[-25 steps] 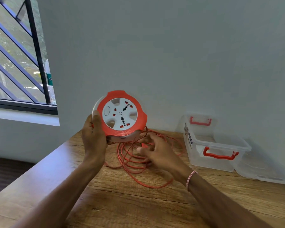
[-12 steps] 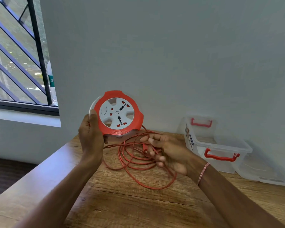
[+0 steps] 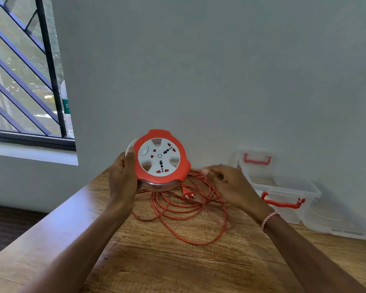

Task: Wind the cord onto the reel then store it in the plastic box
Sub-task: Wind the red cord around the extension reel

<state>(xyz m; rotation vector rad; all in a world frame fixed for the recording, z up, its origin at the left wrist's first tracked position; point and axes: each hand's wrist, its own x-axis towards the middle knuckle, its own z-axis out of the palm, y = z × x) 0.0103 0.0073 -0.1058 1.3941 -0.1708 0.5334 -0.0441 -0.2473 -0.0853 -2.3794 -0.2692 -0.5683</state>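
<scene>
Since a moment ago my right hand (image 3: 228,185) has lifted, fingers pinching the thin orange cord (image 3: 190,218) beside the round plastic reel (image 3: 160,158). My left hand (image 3: 123,176) grips the reel on edge, socket face toward me, above the wooden worktop (image 3: 178,267) where the cord lies looped.

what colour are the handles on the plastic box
Red, on a clear plastic box; the front handle shows best in the head view.
</scene>
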